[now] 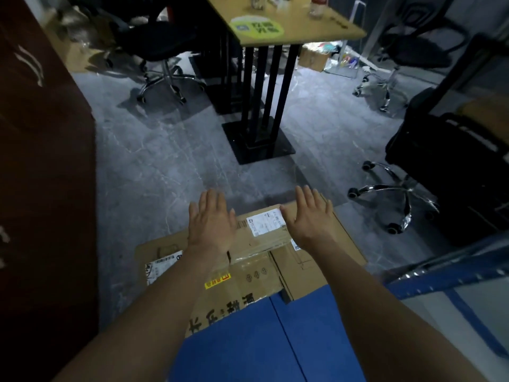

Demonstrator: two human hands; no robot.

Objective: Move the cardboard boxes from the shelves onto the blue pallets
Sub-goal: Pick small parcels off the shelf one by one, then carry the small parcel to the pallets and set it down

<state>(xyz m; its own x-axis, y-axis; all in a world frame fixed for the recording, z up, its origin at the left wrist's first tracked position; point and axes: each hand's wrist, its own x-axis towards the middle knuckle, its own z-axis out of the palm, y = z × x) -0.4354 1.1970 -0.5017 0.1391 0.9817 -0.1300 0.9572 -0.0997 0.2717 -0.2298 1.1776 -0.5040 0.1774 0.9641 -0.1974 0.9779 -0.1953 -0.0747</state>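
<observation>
The labelled cardboard box (261,245) lies flat, topmost among several cardboard boxes (314,267). Its near side meets a blue surface (248,343). Left hand (212,223): spread, palm down, fingers straight, over the box's left end. Right hand (309,217): likewise, over its right end. Contact with the box cannot be told. Beyond the box stands a bench (297,26) on black legs.

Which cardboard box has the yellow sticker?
The front middle box, printed with big black characters; the rest show only white labels.
</observation>
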